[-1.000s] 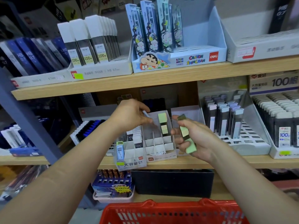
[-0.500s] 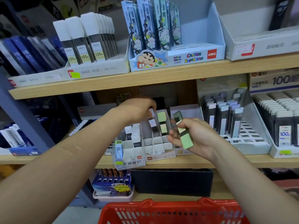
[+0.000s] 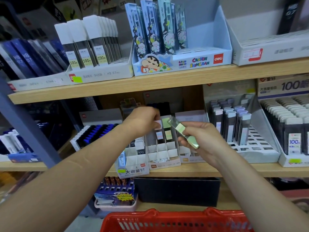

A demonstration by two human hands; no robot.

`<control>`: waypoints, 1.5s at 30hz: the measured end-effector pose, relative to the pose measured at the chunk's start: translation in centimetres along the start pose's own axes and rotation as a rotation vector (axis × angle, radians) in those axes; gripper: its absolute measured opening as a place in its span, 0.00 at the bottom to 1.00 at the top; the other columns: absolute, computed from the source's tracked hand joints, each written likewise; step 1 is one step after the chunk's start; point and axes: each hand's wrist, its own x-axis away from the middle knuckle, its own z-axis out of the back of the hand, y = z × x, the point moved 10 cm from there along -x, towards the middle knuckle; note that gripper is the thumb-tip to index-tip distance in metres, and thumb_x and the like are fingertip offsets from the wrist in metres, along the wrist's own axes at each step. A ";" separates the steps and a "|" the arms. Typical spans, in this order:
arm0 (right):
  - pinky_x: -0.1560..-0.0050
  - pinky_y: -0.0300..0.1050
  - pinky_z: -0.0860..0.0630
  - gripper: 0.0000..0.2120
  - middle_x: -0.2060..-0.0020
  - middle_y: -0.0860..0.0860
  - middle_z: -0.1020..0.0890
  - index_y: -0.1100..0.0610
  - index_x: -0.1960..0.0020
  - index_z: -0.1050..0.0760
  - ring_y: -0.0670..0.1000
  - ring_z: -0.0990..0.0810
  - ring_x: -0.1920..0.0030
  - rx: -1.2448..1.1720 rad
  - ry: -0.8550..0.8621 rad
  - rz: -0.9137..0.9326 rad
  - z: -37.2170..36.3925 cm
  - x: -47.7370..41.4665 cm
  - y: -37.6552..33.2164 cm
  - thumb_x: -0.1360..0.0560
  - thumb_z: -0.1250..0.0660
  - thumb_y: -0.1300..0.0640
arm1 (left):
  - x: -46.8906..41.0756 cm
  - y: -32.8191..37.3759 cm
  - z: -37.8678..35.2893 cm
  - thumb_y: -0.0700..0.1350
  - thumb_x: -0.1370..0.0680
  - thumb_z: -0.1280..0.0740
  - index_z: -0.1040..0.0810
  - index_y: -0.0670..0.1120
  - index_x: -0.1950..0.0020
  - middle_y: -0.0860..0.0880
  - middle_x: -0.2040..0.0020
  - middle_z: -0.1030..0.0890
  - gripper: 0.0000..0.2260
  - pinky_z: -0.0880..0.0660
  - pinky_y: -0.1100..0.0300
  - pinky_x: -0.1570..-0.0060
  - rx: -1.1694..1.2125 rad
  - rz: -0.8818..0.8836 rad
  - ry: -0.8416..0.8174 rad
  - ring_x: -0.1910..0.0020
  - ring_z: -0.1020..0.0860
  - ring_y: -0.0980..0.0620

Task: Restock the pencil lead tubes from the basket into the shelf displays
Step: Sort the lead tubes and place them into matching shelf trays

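My left hand (image 3: 143,121) pinches the pink cap of a lead tube (image 3: 158,129) that stands in the back row of a small white slotted display (image 3: 163,155) on the middle shelf. Beside it in the same display stands a green-capped tube (image 3: 167,131). My right hand (image 3: 200,139) grips another green-capped lead tube (image 3: 184,133), tilted, just right of that display and in front of it. The red basket (image 3: 175,220) shows at the bottom edge; its contents are hidden.
A white box labelled in blue (image 3: 133,163) stands left of the display. A grey tray of dark tubes (image 3: 250,148) fills the right. The upper shelf (image 3: 150,84) carries white-capped tubes (image 3: 87,42) and a Crayon Shinchan display (image 3: 184,61). A black box (image 3: 177,191) sits below.
My left hand lowered the pink-capped tube into the display's back row. My right hand rose slightly and moved left with its green-capped tube.
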 end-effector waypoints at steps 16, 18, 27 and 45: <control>0.58 0.43 0.21 0.11 0.52 0.56 0.15 0.53 0.43 0.26 0.53 0.17 0.54 0.014 -0.060 0.108 -0.3 -0.3 -0.4 0.22 0.34 0.66 | -0.2 -0.2 -0.4 0.46 0.19 0.39 0.24 0.48 0.43 0.43 0.49 0.19 0.08 0.25 0.55 0.54 -0.182 -0.024 0.092 0.51 0.21 0.42; 0.61 0.42 0.20 0.16 0.53 0.56 0.14 0.50 0.43 0.29 0.54 0.14 0.56 -0.015 -0.082 0.095 -0.6 -0.2 -0.3 0.23 0.32 0.67 | 0.0 -0.4 -0.2 0.47 0.19 0.39 0.23 0.48 0.44 0.44 0.50 0.19 0.07 0.24 0.54 0.55 -0.186 -0.034 0.104 0.52 0.21 0.43; 0.62 0.38 0.27 0.09 0.55 0.52 0.13 0.56 0.42 0.20 0.46 0.17 0.60 0.121 -0.095 0.136 -1.3 0.1 -0.4 0.23 0.32 0.61 | 0.1 -0.1 -0.1 0.43 0.20 0.38 0.23 0.48 0.40 0.46 0.46 0.19 0.10 0.24 0.52 0.48 -0.169 -0.090 0.164 0.47 0.22 0.43; 0.58 0.40 0.23 0.05 0.62 0.48 0.14 0.54 0.51 0.16 0.41 0.19 0.63 0.310 -0.084 0.199 -0.5 0.2 -1.2 0.23 0.30 0.56 | 4.2 0.6 0.7 0.36 0.25 0.29 0.20 0.39 0.51 0.38 0.60 0.17 0.05 0.20 0.65 0.63 1.141 0.124 0.140 0.65 0.19 0.52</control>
